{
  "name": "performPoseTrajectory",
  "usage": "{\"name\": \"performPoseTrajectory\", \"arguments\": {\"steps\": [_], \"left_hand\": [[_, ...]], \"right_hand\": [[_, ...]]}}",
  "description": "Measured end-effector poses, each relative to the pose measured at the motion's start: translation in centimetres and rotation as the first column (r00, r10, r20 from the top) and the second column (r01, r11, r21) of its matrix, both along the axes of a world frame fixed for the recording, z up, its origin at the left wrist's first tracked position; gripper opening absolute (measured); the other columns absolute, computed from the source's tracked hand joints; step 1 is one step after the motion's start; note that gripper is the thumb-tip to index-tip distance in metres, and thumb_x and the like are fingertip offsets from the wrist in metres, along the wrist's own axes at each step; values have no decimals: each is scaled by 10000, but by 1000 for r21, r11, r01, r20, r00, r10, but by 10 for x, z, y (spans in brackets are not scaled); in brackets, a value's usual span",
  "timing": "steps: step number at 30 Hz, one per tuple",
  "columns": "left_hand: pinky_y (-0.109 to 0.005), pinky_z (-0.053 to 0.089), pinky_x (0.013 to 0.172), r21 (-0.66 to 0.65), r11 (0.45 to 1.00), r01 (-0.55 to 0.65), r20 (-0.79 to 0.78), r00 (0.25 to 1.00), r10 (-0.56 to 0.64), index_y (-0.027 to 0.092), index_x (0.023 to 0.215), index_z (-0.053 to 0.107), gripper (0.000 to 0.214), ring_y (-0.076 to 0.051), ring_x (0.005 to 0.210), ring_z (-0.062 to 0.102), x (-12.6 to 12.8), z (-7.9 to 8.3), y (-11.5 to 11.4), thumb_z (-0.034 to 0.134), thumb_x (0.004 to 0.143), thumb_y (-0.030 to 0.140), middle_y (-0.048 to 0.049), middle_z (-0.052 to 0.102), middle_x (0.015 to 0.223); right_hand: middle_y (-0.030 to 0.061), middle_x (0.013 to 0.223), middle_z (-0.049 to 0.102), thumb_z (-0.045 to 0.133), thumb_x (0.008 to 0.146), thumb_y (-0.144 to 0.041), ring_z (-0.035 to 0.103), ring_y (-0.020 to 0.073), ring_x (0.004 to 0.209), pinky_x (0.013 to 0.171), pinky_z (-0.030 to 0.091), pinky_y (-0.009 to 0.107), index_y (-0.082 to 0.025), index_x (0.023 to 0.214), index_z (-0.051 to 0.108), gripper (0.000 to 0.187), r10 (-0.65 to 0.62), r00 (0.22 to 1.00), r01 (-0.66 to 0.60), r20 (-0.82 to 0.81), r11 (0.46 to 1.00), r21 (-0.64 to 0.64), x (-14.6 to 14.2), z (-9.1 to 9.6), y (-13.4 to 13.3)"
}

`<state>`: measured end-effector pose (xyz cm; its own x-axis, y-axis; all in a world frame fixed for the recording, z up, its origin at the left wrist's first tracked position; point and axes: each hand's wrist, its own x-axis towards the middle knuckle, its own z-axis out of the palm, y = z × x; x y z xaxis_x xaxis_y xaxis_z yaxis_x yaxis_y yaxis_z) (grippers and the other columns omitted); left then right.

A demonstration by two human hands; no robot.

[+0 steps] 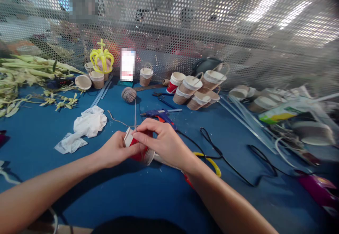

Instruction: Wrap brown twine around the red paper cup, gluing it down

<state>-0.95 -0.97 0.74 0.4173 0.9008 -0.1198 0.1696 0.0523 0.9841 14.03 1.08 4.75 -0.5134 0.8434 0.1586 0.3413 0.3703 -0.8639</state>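
Observation:
My left hand (116, 150) is closed around a red paper cup (137, 155) with a white rim, tipped on its side above the table. Over the cup, my right hand (159, 137) has its fingers pinched together on a strand of grey-brown yarn (135, 112) at the cup's wall. The strand runs back to a yarn ball (129, 95) on the table. Some of the cup and the yarn on it is hidden by my fingers. Just beyond my right hand lies a blue glue gun (161, 114).
Several yarn-wrapped cups (194, 83) stand at the back right. Crumpled white plastic (90, 122) lies left of my hands. A black cable (225, 160) loops across the right, near clear glue sticks (246, 121). A perforated metal panel (164, 25) closes off the back.

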Motion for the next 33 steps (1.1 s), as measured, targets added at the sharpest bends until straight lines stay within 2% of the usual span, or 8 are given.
{"name": "performPoseTrajectory", "arguments": {"steps": [5,8,13,18,23,27,30,33], "left_hand": [[-194,189,398,-45,998,-39,18,999,40,156,490,403,334,-52,432,227,2,3,0,512,727,364,71,311,449],[-189,232,419,-100,991,-88,51,994,93,131,554,492,289,-58,443,291,0,3,2,532,719,365,51,400,479],[-201,271,452,-119,981,-156,58,985,163,126,580,543,290,-80,463,365,-4,1,5,544,718,381,26,464,501],[-210,228,440,-54,981,-187,62,980,190,145,505,458,330,-71,450,293,-5,0,6,509,741,369,44,379,471],[-219,202,442,-22,979,-203,55,977,204,151,521,436,338,-74,461,272,-6,1,7,477,763,383,46,344,488],[-213,198,424,8,971,-237,11,971,237,157,492,418,350,-72,442,261,-8,5,9,490,744,389,52,326,461],[-205,272,438,10,962,-274,13,962,274,143,527,493,323,-84,455,338,-9,6,10,496,744,381,36,408,472],[-204,324,442,21,956,-294,25,956,293,127,606,573,293,-102,477,417,-11,3,11,507,749,374,13,500,499]], "right_hand": [[13,790,625,545,765,-190,556,102,734,689,426,225,-155,796,642,108,-21,996,18,90,999,43,3,-1,6],[23,717,623,504,788,-288,558,115,646,592,436,237,-144,799,633,193,-183,975,171,126,980,99,23,9,19],[49,703,601,359,834,-316,559,132,601,550,441,260,-138,821,588,290,-569,781,507,259,819,270,72,5,56],[23,546,560,636,598,-233,542,177,555,561,430,307,-167,563,569,100,-490,748,438,448,871,221,85,-39,75],[76,702,595,595,601,-158,565,202,697,643,431,317,-144,673,576,76,-506,732,462,457,861,213,68,-62,72],[77,707,617,565,630,-170,577,191,645,604,440,317,-131,834,545,209,-519,752,494,407,852,174,66,-39,65],[98,906,620,558,663,-203,594,172,758,649,455,289,-142,949,498,299,-521,797,498,305,853,156,70,-9,52],[59,725,634,571,692,-363,597,149,602,544,463,265,-155,791,524,235,-348,930,363,113,919,-154,72,17,33]]}}
